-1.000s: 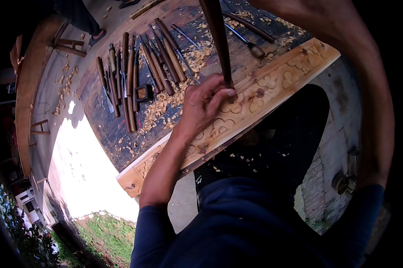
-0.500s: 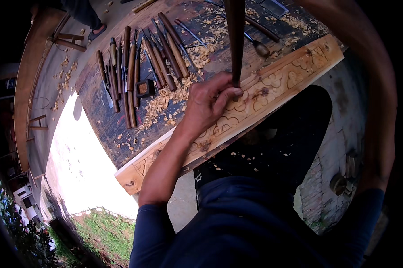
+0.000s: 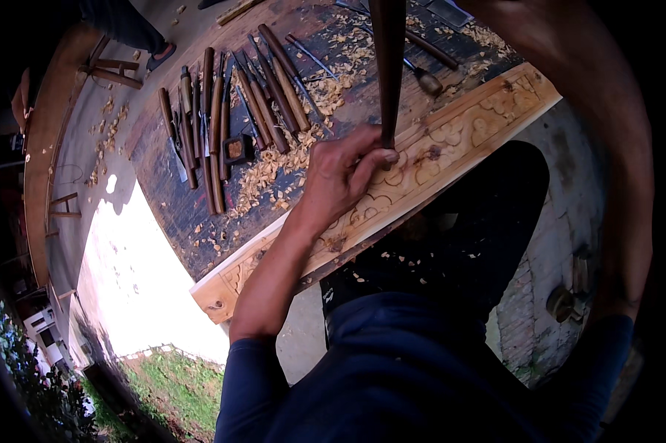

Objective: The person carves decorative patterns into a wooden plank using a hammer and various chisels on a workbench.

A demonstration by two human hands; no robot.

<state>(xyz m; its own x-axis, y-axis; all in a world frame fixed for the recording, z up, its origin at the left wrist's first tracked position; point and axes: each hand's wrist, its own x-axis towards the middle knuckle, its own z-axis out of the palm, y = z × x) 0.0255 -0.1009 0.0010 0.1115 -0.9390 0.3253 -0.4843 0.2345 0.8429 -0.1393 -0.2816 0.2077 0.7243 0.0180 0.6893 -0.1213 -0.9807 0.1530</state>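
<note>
My left hand is closed around the lower end of a carving chisel, whose dark wooden handle rises nearly upright out of the top of the view. Its cutting tip is hidden by my fingers. Beneath the hand lies a long pale wooden board, slanting from lower left to upper right, with scalloped, flower-like outlines cut into its face. My left forearm crosses the board's lower left part. Raised along the right side, my right arm bends over toward the top edge; its hand is outside the picture.
The dark worktable carries several wooden-handled carving tools, a small dark square box, a round-headed brush-like tool and scattered wood shavings. A person's foot and a low wooden stool are at the upper left.
The view has shifted slightly, with the board and tools a little further left and down. My right upper forearm sits slightly further left. The left hand's hold on the chisel is unchanged.
</note>
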